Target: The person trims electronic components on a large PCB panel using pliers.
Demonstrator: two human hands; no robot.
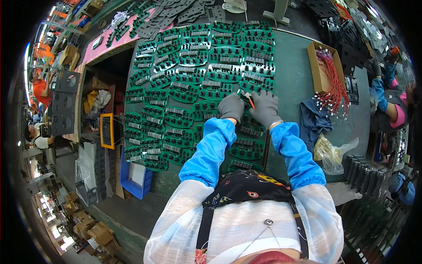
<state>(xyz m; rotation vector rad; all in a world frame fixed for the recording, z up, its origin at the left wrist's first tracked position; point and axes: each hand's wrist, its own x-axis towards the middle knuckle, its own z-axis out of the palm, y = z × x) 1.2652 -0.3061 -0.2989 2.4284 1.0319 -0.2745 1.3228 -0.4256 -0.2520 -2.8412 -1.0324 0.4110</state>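
- Left hand (231,108): grey glove, back uppermost, lowered over the circuit boards; fingers bent. Whether it pinches a board or only rests there cannot be told, as the fingertips are hidden.
- Right hand (265,108): grey glove, just beside the left hand; fingers curled around a small hand tool (252,102) with a red-orange handle. The exact finger contact is partly hidden.
- Hand tool: lies between the two hands, its metal head pointing away from the wearer, over the boards.
- Circuit boards (180,116): green, curved, fitted with display modules and black components; laid out in close rows on the green bench (292,61), mainly ahead and to the left of the hands.
- Right part of bench: open carton (315,72) with red cables (332,79) spilling over its near edge; dark blue cloth (313,119) and clear plastic bag (330,154) nearer the wearer.
- Left side, below bench level: blue tray (124,176).
- Far left: a person in orange (40,90).
- Both forearms: blue sleeves (204,152).
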